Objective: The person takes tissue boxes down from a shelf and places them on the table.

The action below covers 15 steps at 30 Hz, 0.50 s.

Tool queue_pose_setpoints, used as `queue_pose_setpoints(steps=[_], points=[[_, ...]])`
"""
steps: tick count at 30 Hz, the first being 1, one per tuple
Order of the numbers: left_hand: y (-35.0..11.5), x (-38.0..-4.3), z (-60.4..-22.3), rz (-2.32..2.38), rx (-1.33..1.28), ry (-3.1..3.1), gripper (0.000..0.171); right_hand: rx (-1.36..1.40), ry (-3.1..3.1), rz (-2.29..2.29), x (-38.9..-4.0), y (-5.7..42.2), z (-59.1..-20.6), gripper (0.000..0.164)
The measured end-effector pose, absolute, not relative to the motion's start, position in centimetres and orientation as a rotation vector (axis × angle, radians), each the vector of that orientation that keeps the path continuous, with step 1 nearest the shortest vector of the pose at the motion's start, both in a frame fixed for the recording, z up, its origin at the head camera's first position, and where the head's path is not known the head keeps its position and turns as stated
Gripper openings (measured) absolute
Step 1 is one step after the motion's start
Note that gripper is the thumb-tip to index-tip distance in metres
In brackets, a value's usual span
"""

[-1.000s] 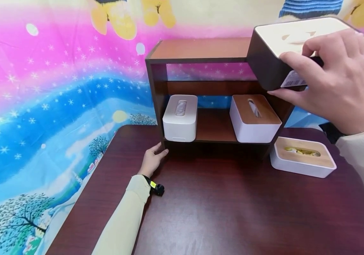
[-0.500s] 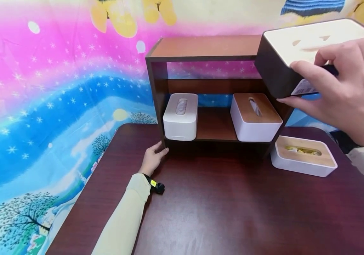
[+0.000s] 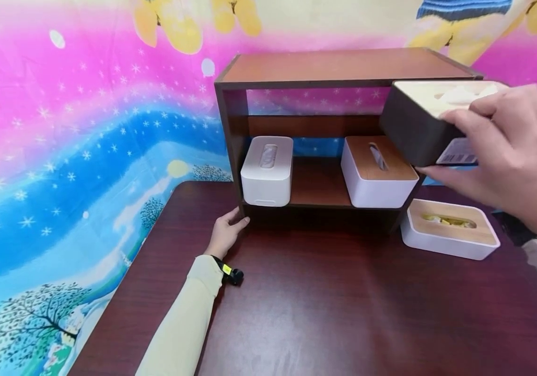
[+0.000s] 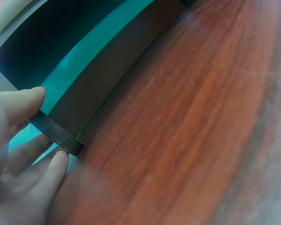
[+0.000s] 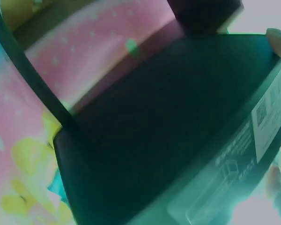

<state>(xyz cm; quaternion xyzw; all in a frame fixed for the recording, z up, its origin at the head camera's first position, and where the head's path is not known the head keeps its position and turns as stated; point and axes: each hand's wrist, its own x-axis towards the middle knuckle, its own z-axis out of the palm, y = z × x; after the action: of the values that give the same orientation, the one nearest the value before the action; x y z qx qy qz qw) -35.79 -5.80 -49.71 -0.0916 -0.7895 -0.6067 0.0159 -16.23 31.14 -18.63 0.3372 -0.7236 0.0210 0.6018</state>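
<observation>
In the head view my right hand (image 3: 527, 156) grips the near end of a dark tissue box (image 3: 414, 130) with a cream lid, in the air beside the shelf's right side. White tissue shows at its slot. The right wrist view shows the box's dark underside (image 5: 168, 103) and a printed label. My left hand (image 3: 223, 235) holds the foot of the left side panel of a brown shelf unit (image 3: 233, 125). In the left wrist view the thumb and fingers (image 4: 56, 173) lie on either side of that panel's lower end (image 4: 58, 133).
On the shelf board stand a white tissue box (image 3: 268, 188) at left and a wood-lidded white tissue box (image 3: 381, 193) at right. A low white tissue box (image 3: 447, 243) with a wood lid lies on the dark red table (image 3: 325, 303), right of the shelf. A patterned cloth (image 3: 108, 104) hangs behind.
My right hand has brought the dark tissue box down and a little to the right, from above the shelf top to below its edge. The left hand has kept its hold.
</observation>
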Motion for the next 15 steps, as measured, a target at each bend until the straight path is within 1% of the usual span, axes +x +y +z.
queue_pose_setpoints(steps=[15], points=[[-5.8, -35.8, -49.7, -1.920, -0.298, -2.423, 0.051, 0.687, -1.640, -0.031, -15.6, 31.4, -20.8, 0.045]])
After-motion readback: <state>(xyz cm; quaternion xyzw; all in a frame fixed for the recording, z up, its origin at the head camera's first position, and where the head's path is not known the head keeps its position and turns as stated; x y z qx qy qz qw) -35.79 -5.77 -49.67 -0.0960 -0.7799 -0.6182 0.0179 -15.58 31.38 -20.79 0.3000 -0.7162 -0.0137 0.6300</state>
